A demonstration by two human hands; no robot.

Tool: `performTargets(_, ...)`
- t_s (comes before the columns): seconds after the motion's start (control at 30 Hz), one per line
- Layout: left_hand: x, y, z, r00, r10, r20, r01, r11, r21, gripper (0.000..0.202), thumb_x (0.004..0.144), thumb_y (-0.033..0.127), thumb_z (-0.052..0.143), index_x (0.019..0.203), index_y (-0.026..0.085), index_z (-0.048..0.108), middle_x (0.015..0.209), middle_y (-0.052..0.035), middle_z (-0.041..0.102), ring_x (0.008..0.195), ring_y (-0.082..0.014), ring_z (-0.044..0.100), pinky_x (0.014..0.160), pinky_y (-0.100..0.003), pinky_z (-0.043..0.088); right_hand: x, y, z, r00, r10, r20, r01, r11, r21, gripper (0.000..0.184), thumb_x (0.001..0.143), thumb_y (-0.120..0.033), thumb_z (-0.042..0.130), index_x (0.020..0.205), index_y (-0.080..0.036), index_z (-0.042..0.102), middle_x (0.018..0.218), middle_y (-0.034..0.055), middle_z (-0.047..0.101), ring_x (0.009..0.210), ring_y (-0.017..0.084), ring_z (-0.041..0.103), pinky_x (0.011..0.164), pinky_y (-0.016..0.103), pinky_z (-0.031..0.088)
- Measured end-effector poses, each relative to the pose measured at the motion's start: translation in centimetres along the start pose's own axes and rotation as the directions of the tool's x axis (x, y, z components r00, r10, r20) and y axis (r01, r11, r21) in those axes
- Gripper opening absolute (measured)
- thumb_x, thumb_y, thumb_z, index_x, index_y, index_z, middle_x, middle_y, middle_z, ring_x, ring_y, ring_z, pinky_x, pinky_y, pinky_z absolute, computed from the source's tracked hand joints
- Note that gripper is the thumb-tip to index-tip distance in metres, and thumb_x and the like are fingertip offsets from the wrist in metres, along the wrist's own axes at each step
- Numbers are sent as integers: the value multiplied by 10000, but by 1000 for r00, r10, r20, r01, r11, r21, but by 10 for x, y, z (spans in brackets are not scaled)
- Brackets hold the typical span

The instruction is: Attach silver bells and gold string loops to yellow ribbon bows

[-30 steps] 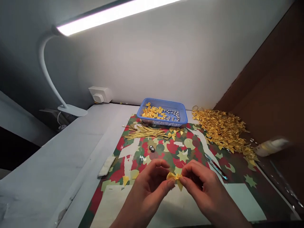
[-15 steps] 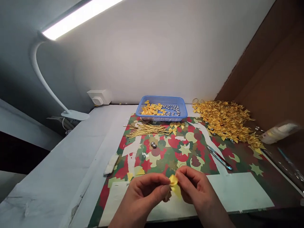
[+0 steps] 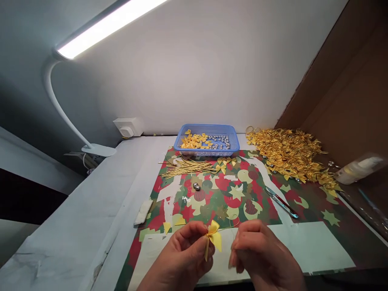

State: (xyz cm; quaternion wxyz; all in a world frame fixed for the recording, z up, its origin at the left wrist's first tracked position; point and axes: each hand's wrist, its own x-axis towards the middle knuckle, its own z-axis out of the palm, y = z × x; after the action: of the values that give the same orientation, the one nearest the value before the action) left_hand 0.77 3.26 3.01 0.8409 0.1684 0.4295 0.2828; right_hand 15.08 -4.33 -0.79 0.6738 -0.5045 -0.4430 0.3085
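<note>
A yellow ribbon bow is pinched between the thumb and fingers of my left hand, its tails hanging down. From the bow a thin gold cord runs out to the right and ends in a loop. Just right of the bow, my right hand is closed with curled fingers, near the cord. Whatever those fingertips hold, if anything, is hidden. Beyond my hands two silver bells lie together on the patterned mat.
A blue basket with yellow bows and silver bells stands at the back. Gold cords lie before it. At right are a heap of gold bows, tweezers and a bottle. A desk lamp stands left.
My right hand has let go of the bow and moved right. The bow stays in my left hand, turned so its tails and cord loop show.
</note>
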Motion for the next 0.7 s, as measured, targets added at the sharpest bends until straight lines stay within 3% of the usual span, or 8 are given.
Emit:
performTargets(0.13, 2, 0, -7, 991, -131, 13, 130, 959, -253, 397, 516, 14, 946, 813, 123, 707, 740, -30, 743, 625, -79, 691, 606, -120, 549, 4, 7, 3, 998, -51, 26, 54, 991, -122, 197, 915, -200, 634, 944, -349, 760, 783, -3, 525, 618, 125, 542, 530, 236, 440)
performTargets(0.3, 12, -7, -22, 982, -163, 100, 190, 891, -412, 368, 600, -58, 863, 857, 99, 651, 752, -45, 717, 650, -115, 719, 589, -157, 587, 8, 4, 16, 981, -193, 39, 195, 933, -303, 313, 890, -79, 606, 1031, -317, 752, 777, -2, 563, 632, 114, 560, 547, 211, 461)
performTargets(0.5, 11, -11, -23, 996, -94, -4, 87, 938, -334, 255, 728, -63, 752, 937, 68, 686, 855, -117, 758, 710, -133, 739, 652, -184, 608, 9, 6, 19, 945, -317, 80, 320, 847, -423, 270, 882, -49, 572, 1024, -234, 710, 739, -2, 511, 593, 108, 516, 510, 210, 434)
performTargets(0.7, 0, -2, -4, 999, -5, -52, -2, 993, -122, 290, 547, 64, 946, 769, 131, 771, 732, -58, 759, 623, -95, 685, 635, -159, 574, 6, 8, 17, 944, -311, 108, 324, 820, -472, 221, 892, -54, 565, 975, -218, 687, 718, -8, 483, 583, 104, 488, 509, 210, 418)
